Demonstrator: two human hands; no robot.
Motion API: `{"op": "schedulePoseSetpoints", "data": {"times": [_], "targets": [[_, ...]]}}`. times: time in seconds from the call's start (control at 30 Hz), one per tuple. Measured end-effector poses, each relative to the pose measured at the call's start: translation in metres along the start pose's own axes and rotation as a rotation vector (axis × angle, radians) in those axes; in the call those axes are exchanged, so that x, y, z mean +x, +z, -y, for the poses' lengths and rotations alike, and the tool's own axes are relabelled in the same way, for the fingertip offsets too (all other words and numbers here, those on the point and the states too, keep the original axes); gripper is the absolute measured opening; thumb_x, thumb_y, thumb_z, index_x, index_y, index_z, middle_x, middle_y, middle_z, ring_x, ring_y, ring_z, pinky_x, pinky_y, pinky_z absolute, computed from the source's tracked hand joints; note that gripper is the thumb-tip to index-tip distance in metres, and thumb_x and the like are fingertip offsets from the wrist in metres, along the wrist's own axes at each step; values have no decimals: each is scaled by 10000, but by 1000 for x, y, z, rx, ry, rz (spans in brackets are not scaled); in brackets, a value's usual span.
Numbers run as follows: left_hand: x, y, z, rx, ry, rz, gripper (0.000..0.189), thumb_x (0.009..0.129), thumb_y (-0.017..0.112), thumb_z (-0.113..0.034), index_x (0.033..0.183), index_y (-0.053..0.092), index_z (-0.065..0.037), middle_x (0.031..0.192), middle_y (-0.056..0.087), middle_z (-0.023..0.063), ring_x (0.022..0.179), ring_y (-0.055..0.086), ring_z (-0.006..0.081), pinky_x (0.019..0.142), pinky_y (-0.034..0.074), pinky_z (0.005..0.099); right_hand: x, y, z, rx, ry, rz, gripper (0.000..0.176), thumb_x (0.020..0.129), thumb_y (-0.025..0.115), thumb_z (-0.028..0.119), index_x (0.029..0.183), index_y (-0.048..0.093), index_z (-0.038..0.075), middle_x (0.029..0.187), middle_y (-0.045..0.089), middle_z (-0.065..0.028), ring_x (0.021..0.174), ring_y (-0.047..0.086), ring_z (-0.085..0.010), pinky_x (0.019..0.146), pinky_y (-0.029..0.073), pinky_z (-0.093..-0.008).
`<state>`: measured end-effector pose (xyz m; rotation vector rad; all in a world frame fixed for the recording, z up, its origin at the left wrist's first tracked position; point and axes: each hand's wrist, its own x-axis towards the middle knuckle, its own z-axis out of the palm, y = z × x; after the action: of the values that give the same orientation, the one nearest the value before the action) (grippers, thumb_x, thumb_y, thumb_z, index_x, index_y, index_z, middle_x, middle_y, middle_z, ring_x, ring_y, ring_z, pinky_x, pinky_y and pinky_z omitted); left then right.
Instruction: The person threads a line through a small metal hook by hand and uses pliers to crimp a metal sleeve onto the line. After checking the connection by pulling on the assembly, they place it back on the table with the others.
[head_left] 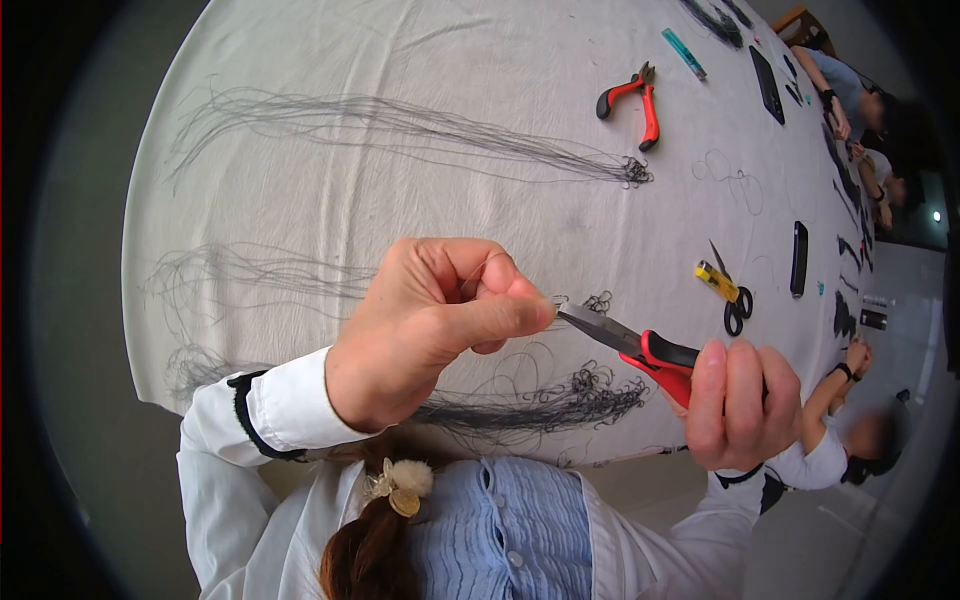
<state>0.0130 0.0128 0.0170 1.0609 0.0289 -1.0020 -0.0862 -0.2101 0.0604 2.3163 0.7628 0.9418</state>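
My left hand (430, 320) is closed in a pinch, thumb against forefinger, on a thin strand (478, 272) that loops up above the fingers. In my right hand (735, 400) is a pair of long-nose pliers (610, 331) with red and black handles. The pliers' tips meet my left thumb and fingertip; what lies between the jaws is too small to make out. Just behind the tips are small dark curls (598, 301), the end of a strand bundle partly hidden by my left hand. Below my hands lies a thicker dark bundle (530, 410) with curled ends.
Another strand bundle (400, 115) stretches across the white cloth (300, 210). Red-handled cutters (640, 105), a teal lighter (684, 54), a yellow lighter (716, 281), black scissors (738, 308) and phones (799, 260) lie farther right. Several people sit along the table's far side.
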Motion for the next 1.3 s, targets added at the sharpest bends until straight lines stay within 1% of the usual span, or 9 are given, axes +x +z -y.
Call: {"op": "schedulePoseSetpoints", "data": {"times": [0.27, 0.33, 0.57, 0.77, 0.83, 0.93, 1.07, 1.13, 1.3], "targets": [[-3, 5, 6, -50, 103, -77, 116, 802, 638, -21, 715, 567, -50, 637, 545, -7, 571, 429, 60, 533, 340, 223, 3, 0, 8, -33, 27, -35, 197, 774, 604, 92, 957, 533, 102, 797, 523, -21, 575, 452, -147, 377, 304, -224], [-3, 7, 7, -16, 188, -119, 128, 804, 641, -13, 713, 557, -46, 645, 548, -8, 592, 456, 53, 570, 378, 211, 4, 1, 8, 200, 132, -1, 246, 721, 654, 124, 946, 569, 74, 777, 551, -36, 567, 456, -148, 371, 323, -212], [-11, 3, 6, 238, 407, -75, 131, 791, 664, 34, 740, 555, -20, 645, 516, -18, 611, 466, 36, 620, 418, 198, 3, -3, 6, 455, 285, 63, 455, 571, 732, 166, 981, 592, 24, 799, 575, -71, 569, 474, -154, 376, 352, -222], [-11, 7, -1, 498, 395, -68, 140, 768, 698, 41, 825, 578, -3, 662, 463, -34, 612, 443, 24, 610, 403, 182, 0, -3, 2, 716, 460, 157, 521, 486, 716, 145, 973, 595, 6, 858, 591, -106, 564, 491, -181, 425, 402, -268], [-3, 7, 7, 446, 579, -79, 118, 750, 708, -9, 812, 609, -27, 590, 422, -47, 520, 350, 6, 479, 305, 173, 0, -3, 2, 752, 481, 178, 521, 486, 706, 126, 978, 590, -1, 867, 597, -113, 567, 503, -196, 440, 415, -284], [-9, 7, -2, 530, 416, -73, 201, 752, 709, 47, 909, 591, 5, 665, 431, -40, 588, 385, 13, 572, 349, 173, 1, -5, 2, 771, 500, 214, 512, 483, 698, 113, 971, 589, 1, 866, 597, -116, 573, 516, -204, 458, 428, -292], [-6, 8, -3, 489, 424, -83, 163, 761, 703, 41, 870, 590, -2, 661, 431, -41, 569, 361, 10, 551, 322, 167, 2, -6, -1, 817, 518, 251, 505, 478, 695, 101, 961, 588, 2, 861, 597, -121, 585, 534, -217, 479, 444, -296], [-8, 6, -9, 553, 325, 15, 117, 780, 692, 27, 811, 583, -5, 656, 447, -38, 570, 378, 7, 543, 333, 166, 1, -4, -1, 861, 532, 267, 497, 478, 693, 94, 955, 586, 4, 851, 597, -124, 608, 561, -232, 509, 464, -306], [-3, 0, 0, 527, 367, 25, 82, 797, 683, 10, 809, 602, 16, 645, 457, -36, 587, 414, 10, 536, 352, 170, 0, -1, -3, 936, 555, 294, 485, 485, 692, 92, 950, 584, 6, 837, 597, -125, 632, 581, -246, 538, 480, -320]]}}
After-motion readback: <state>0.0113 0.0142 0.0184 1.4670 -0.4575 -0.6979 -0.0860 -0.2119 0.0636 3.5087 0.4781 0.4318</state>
